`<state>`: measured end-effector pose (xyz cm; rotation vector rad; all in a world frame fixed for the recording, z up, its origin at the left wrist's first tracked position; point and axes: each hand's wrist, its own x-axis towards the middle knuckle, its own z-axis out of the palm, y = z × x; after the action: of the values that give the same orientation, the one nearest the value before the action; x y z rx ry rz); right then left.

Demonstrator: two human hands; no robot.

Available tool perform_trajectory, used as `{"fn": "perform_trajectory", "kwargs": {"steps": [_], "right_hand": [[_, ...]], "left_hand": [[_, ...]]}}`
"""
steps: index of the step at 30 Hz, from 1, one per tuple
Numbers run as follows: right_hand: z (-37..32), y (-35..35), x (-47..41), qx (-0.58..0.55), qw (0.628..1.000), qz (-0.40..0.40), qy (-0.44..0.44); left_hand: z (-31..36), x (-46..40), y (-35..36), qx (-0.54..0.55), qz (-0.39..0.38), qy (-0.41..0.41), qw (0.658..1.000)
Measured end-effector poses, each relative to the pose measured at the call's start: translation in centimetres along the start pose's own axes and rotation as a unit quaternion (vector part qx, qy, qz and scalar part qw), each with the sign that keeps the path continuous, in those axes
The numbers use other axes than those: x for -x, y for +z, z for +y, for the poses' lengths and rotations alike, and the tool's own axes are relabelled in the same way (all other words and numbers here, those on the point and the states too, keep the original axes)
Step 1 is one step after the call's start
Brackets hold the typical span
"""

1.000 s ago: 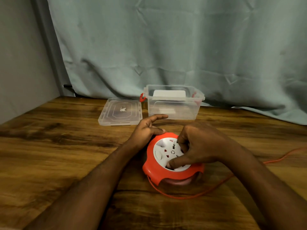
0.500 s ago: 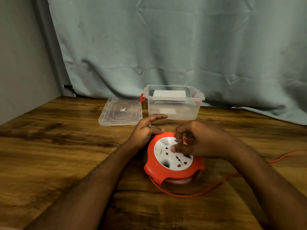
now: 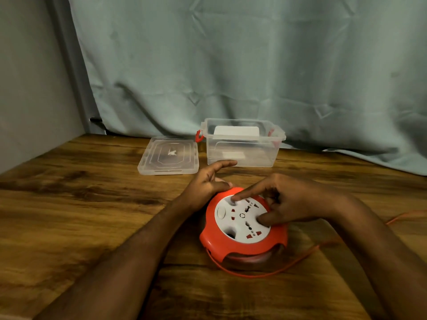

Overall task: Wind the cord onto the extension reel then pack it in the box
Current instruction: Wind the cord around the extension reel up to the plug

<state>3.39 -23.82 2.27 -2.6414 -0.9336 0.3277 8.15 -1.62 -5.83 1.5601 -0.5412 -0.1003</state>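
Winding the cord in, one hand bracing, one hand turning.

The extension reel (image 3: 242, 229) lay flat on the table (image 3: 92, 215) in front of me. My left hand (image 3: 208, 183) cupped its far rim, forefinger spread away, to stop it sliding. My right hand (image 3: 288, 199) pressed a fingertip and thumb into the white face to turn it. Loose cord (image 3: 300, 259) trailed off to my right; the open box (image 3: 242, 146) waited behind, its lid (image 3: 168, 155) beside it.

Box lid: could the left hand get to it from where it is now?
Probably yes. The left hand rests at the reel's far-left edge, and only bare table lies between it and the lid.
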Motion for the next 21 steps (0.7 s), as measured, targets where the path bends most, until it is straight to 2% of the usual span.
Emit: {"fn": "perform_trajectory", "kwargs": {"steps": [3, 11, 21], "right_hand": [[-0.8, -0.3, 0.3, 0.015, 1.000, -0.011, 0.002], [-1.1, 0.1, 0.2, 0.004, 1.000, 0.017, 0.018], [-1.3, 0.6, -0.1, 0.061, 0.997, 0.040, 0.029]], "left_hand": [[0.0, 0.3, 0.1, -0.007, -0.011, 0.004, 1.000], [0.4, 0.4, 0.0, 0.008, 0.001, -0.008, 1.000], [0.4, 0.4, -0.2, -0.007, 0.011, -0.013, 1.000]]}}
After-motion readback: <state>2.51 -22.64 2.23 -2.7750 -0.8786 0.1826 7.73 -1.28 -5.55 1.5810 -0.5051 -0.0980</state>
